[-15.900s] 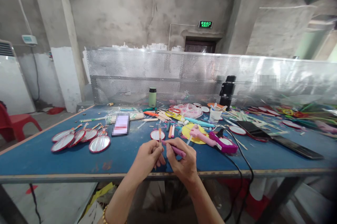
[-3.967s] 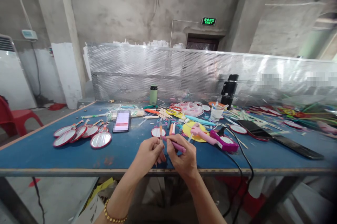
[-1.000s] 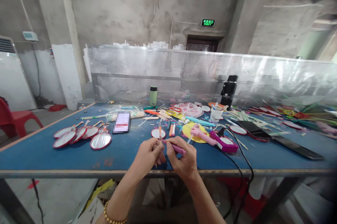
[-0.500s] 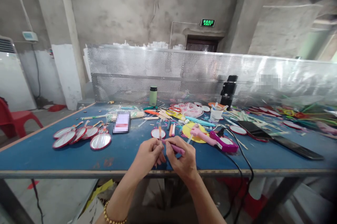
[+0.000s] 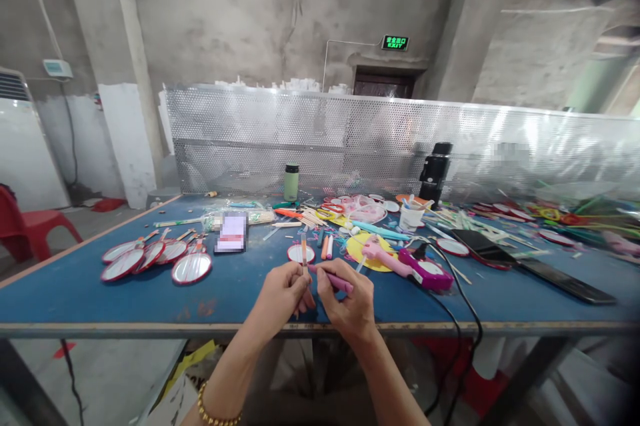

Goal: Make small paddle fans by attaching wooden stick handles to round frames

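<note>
Right now my left hand [image 5: 281, 294] has its fingers pinched shut on a thin stick [image 5: 303, 249], upright so its end faces my right hand [image 5: 350, 303], whose fingers grip a pink pen [image 5: 332, 278] against it. Both hover above the desk's [image 5: 75, 293] near edge. Beyond lie a pink glue gun [image 5: 405, 267] and round mirrors [image 5: 157, 258] toward the left edge.

Two bare forearms enter from the bottom edge, no sleeves showing; the left hand [image 5: 281, 295] has a gold beaded bracelet [image 5: 213, 411] at its wrist; the right hand [image 5: 350, 304] wears nothing.
</note>
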Demonstrator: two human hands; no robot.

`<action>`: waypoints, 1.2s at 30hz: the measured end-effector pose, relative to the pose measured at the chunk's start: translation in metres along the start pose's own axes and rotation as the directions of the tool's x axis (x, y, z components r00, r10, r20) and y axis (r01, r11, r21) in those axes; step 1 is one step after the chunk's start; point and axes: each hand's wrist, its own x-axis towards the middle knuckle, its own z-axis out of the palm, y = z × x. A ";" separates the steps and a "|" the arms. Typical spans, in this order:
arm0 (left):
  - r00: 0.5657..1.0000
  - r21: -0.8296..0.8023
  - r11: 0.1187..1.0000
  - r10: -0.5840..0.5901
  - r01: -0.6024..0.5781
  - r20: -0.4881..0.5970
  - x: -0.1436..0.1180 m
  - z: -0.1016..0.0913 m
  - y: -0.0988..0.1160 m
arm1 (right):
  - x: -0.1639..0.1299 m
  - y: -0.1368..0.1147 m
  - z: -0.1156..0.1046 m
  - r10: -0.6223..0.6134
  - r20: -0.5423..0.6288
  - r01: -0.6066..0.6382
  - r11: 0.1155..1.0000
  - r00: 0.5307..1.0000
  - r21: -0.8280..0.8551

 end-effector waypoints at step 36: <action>1.000 -0.009 1.000 -0.011 0.011 -0.002 -0.001 0.000 0.002 | 0.001 -0.001 0.000 0.019 0.002 -0.019 1.000 1.000 -0.003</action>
